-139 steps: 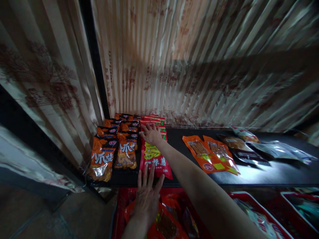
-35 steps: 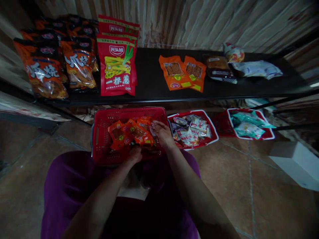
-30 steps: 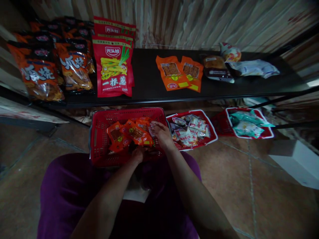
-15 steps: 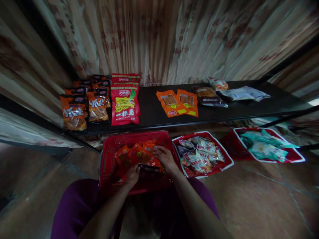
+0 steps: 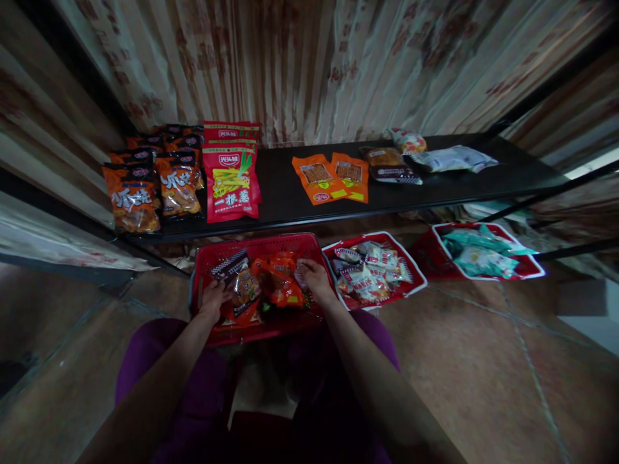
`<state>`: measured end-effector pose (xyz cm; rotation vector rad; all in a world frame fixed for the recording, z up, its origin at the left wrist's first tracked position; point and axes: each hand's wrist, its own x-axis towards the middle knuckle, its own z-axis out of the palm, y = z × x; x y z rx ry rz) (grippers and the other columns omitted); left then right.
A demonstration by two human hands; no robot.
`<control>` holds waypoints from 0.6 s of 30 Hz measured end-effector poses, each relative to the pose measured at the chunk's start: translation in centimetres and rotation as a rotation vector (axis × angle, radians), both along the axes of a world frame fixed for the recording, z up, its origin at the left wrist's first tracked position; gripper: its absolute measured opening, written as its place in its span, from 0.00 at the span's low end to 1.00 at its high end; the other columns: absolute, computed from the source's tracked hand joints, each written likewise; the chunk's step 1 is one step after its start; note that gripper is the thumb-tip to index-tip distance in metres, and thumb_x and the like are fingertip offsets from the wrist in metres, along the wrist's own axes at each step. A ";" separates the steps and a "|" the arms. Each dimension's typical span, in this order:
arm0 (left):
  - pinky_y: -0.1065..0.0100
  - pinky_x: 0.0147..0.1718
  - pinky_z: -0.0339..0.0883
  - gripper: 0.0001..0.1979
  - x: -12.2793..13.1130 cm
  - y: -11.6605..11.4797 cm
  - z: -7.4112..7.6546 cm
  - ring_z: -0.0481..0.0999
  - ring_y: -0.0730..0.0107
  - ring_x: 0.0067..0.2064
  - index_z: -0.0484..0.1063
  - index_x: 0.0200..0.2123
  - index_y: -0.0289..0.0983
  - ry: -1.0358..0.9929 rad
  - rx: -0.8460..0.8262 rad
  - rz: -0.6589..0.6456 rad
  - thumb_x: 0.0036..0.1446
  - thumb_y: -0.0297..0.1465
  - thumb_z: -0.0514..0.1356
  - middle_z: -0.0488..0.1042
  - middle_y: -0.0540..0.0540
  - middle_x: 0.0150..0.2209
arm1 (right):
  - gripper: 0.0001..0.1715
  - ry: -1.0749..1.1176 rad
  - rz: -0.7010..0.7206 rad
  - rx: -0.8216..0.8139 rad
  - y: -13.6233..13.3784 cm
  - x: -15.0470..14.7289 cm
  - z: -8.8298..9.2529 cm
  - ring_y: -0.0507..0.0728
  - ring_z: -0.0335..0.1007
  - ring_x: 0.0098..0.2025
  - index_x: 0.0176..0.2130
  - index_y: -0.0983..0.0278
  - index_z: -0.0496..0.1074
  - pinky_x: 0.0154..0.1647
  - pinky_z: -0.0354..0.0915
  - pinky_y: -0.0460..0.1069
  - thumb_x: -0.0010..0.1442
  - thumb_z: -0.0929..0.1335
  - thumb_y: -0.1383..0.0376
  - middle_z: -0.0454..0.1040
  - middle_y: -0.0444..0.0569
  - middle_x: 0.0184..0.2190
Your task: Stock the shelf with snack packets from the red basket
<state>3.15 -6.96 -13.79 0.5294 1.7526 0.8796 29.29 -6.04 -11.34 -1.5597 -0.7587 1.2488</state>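
Observation:
A red basket (image 5: pixel 271 241) rests in front of my knees with orange snack packets (image 5: pixel 285 280) heaped inside. At its left side my left hand (image 5: pixel 216 298) is closed on the edge of a dark checkered snack packet (image 5: pixel 245 287), which lies tilted over the orange ones. My right hand (image 5: pixel 312 277) is in the right part of the basket, fingers bent around a small pale, shiny packet (image 5: pixel 300 274). Its fingertips are partly hidden.
Black shelf (image 5: pixel 275 174) ahead bears black-orange bags (image 5: pixel 133 200), red bags (image 5: pixel 229 183), two orange packets (image 5: pixel 315 177), a brown bread packet (image 5: pixel 389 165) and a white packet (image 5: pixel 454 159). Right of my basket are one basket of white packets (image 5: pixel 370 274) and another of green packets (image 5: pixel 483 251).
My left hand has moved left with the dark packet, which now shows its checkered front. A pale packet now shows at my right hand. The view has shifted, so the shelf appears higher.

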 end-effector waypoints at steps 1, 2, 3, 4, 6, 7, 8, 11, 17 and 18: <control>0.73 0.27 0.70 0.05 -0.1 0.1 0.1 0.72 0.79 0.21 0.68 0.37 0.35 -0.007 -0.010 0.047 0.59 0.25 0.53 0.74 0.49 0.28 | 0.22 0.003 -0.004 -0.012 -0.1 0.2 -0.1 0.52 0.68 0.25 0.32 0.64 0.71 0.27 0.64 0.47 0.39 0.70 0.53 0.73 0.43 0.22; 0.73 0.26 0.70 0.05 -0.1 0.2 0.1 0.72 0.79 0.21 0.68 0.37 0.35 -0.014 -0.018 0.086 0.59 0.25 0.53 0.74 0.49 0.28 | 0.22 0.001 -0.008 -0.025 -0.1 0.3 -0.1 0.52 0.68 0.25 0.32 0.64 0.71 0.28 0.64 0.47 0.38 0.71 0.53 0.72 0.43 0.22; 0.74 0.26 0.70 0.05 -0.2 0.3 0.2 0.72 0.80 0.21 0.68 0.37 0.35 -0.021 -0.025 0.119 0.59 0.25 0.53 0.73 0.50 0.28 | 0.22 -0.001 -0.010 -0.038 -0.1 0.4 -0.2 0.52 0.67 0.24 0.32 0.64 0.71 0.28 0.64 0.47 0.38 0.70 0.54 0.72 0.42 0.22; 0.74 0.26 0.70 0.05 -0.2 0.5 0.3 0.72 0.80 0.21 0.68 0.37 0.35 -0.028 -0.030 0.147 0.59 0.25 0.53 0.73 0.50 0.28 | 0.22 -0.002 -0.010 -0.049 -0.2 0.5 -0.2 0.52 0.67 0.24 0.33 0.64 0.71 0.28 0.64 0.47 0.39 0.70 0.54 0.72 0.42 0.22; 0.74 0.26 0.71 0.06 -0.3 0.7 0.4 0.72 0.80 0.22 0.68 0.38 0.36 -0.038 -0.038 0.194 0.59 0.24 0.53 0.74 0.49 0.29 | 0.21 -0.007 -0.004 -0.066 -0.2 0.6 -0.3 0.51 0.67 0.24 0.33 0.64 0.71 0.28 0.64 0.47 0.40 0.70 0.54 0.72 0.42 0.23; 0.74 0.27 0.71 0.07 -0.4 0.8 0.5 0.73 0.80 0.22 0.68 0.38 0.36 -0.041 -0.041 0.215 0.59 0.24 0.52 0.74 0.49 0.30 | 0.21 -0.012 0.001 -0.070 -0.1 0.6 -0.3 0.51 0.68 0.25 0.34 0.64 0.71 0.28 0.64 0.47 0.40 0.70 0.54 0.73 0.42 0.23; 0.74 0.28 0.72 0.07 -0.5 0.8 0.6 0.73 0.80 0.23 0.68 0.39 0.36 -0.045 -0.044 0.232 0.59 0.24 0.52 0.74 0.49 0.31 | 0.21 -0.018 0.008 -0.073 -0.1 0.6 -0.4 0.52 0.68 0.26 0.34 0.64 0.72 0.29 0.65 0.47 0.40 0.70 0.54 0.73 0.43 0.24; 0.72 0.30 0.72 0.10 -0.6 0.3 1.1 0.74 0.80 0.24 0.67 0.43 0.38 -0.068 -0.052 0.260 0.59 0.24 0.53 0.74 0.49 0.32 | 0.19 -0.045 0.039 -0.070 -0.1 0.2 -0.3 0.54 0.71 0.29 0.32 0.64 0.72 0.33 0.66 0.49 0.42 0.70 0.54 0.74 0.45 0.25; 0.69 0.25 0.72 0.12 0.8 -0.9 2.3 0.73 0.74 0.21 0.65 0.45 0.40 -0.180 -0.047 0.208 0.57 0.25 0.55 0.72 0.51 0.25 | 0.13 -0.131 0.166 -0.068 -0.3 -0.9 0.3 0.58 0.74 0.36 0.28 0.63 0.74 0.44 0.67 0.55 0.44 0.72 0.57 0.77 0.49 0.29; 0.69 0.25 0.72 0.11 1.2 -0.9 2.5 0.73 0.73 0.21 0.65 0.44 0.40 -0.195 -0.037 0.193 0.58 0.26 0.54 0.73 0.51 0.24 | 0.13 -0.143 0.195 -0.071 -0.5 -1.1 0.4 0.59 0.74 0.37 0.30 0.62 0.74 0.44 0.67 0.55 0.44 0.72 0.56 0.78 0.49 0.30</control>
